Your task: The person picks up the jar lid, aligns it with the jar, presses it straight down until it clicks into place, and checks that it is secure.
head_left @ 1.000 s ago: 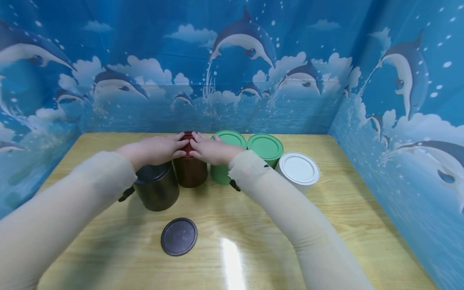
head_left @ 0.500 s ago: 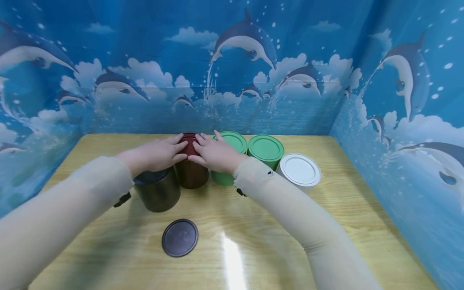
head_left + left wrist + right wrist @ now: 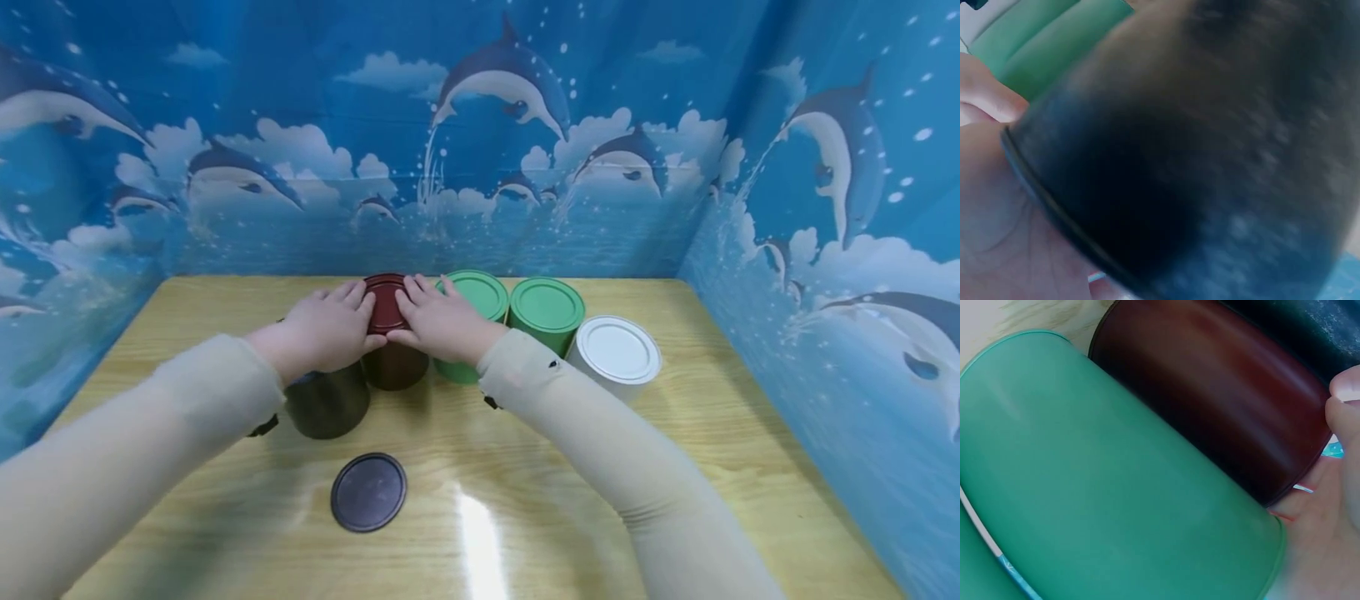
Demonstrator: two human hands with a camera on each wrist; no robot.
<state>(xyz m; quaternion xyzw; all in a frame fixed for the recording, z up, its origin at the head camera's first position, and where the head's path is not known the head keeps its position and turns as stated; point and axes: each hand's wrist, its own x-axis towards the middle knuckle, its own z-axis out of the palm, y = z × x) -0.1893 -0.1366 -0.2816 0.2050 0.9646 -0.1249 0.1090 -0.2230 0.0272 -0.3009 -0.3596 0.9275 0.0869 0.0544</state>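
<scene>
A dark red can (image 3: 395,368) with a red lid (image 3: 387,305) stands at the back of the table, between both hands. My left hand (image 3: 324,330) lies along the lid's left side, fingers extended and fingertips at its rim. Its palm passes over the rim of a black can (image 3: 1210,156), whose top is mostly hidden in the head view. From the right, my right hand (image 3: 447,322) touches the same lid with extended fingers, thumb at the front edge. Its wrist overlaps a green can (image 3: 1116,481) beside the red one. A round black lid (image 3: 368,492) lies flat in front.
A second green can (image 3: 547,305) and a white can (image 3: 618,350) with lids on stand to the right, close together. A blue dolphin-print curtain (image 3: 337,225) borders the wooden table (image 3: 570,483) at the back and sides.
My fingers have spread apart from over the red lid to its two sides, uncovering more of it. The left hand has shifted slightly toward me. The cans and black lid stay in place.
</scene>
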